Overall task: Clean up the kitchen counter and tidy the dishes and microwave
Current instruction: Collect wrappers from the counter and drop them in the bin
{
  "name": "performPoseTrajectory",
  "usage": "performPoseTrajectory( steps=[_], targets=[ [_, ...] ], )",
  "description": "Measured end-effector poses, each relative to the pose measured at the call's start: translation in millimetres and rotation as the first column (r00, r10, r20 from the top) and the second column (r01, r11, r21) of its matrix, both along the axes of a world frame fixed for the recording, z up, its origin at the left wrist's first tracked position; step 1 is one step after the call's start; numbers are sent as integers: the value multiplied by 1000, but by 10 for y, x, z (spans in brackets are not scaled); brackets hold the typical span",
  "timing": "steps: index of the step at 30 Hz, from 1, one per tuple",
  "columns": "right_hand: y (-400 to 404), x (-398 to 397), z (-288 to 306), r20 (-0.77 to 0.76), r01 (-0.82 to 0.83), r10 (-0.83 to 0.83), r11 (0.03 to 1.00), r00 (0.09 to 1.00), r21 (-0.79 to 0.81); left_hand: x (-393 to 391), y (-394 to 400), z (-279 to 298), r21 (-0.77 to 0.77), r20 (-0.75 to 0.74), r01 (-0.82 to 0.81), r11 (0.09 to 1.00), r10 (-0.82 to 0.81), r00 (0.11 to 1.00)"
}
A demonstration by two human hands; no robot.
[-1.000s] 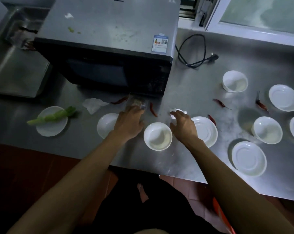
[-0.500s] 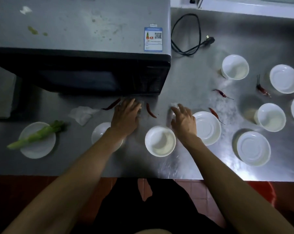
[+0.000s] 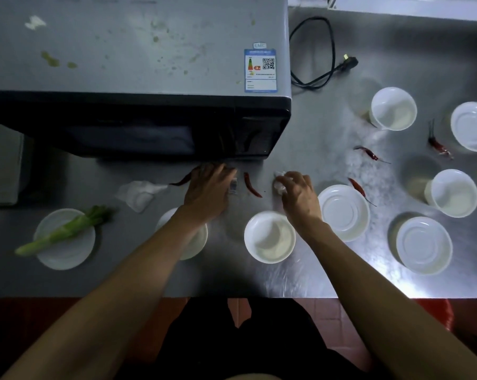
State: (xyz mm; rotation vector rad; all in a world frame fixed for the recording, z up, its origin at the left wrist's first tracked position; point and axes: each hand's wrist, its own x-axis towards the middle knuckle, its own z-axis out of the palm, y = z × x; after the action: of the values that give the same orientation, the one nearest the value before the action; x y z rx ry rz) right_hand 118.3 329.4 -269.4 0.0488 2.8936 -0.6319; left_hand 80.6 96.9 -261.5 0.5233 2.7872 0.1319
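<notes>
My left hand (image 3: 209, 190) lies on the steel counter (image 3: 300, 278) just below the microwave (image 3: 138, 50) front, fingers stretched out, touching a clear plastic wrapper (image 3: 233, 186) at its thumb side. My right hand (image 3: 297, 194) curls its fingers round a crumpled white tissue (image 3: 279, 182). A red chili (image 3: 252, 185) lies between the hands, and another chili (image 3: 183, 181) pokes out left of my left hand. A white bowl (image 3: 270, 237) stands below and between the hands. A white plate (image 3: 344, 212) is right of my right hand.
Several more white bowls and plates (image 3: 423, 245) are spread to the right, with red chilies (image 3: 369, 154) among them. A second tissue (image 3: 138, 193) and a plate (image 3: 67, 256) carrying a green vegetable (image 3: 64, 230) lie left. An unplugged cord (image 3: 322, 64) sits behind. A sink (image 3: 1, 165) is far left.
The view has tilted down towards the counter. My left hand's fingers have stretched out beside the wrapper, and my right hand has curled round the white tissue.
</notes>
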Motion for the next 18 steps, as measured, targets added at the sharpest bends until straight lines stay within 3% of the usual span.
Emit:
performPoseTrajectory(
  steps=[8,18],
  targets=[
    [-21,-19,-30,15,-10,9,1000,1000,20,15,12,-56,10,-123,33,999,-32,992],
    [-53,-3,17,-46,42,-45,997,998,-64,124,-6,-18,50,-120,19,999,-13,993]
  ],
)
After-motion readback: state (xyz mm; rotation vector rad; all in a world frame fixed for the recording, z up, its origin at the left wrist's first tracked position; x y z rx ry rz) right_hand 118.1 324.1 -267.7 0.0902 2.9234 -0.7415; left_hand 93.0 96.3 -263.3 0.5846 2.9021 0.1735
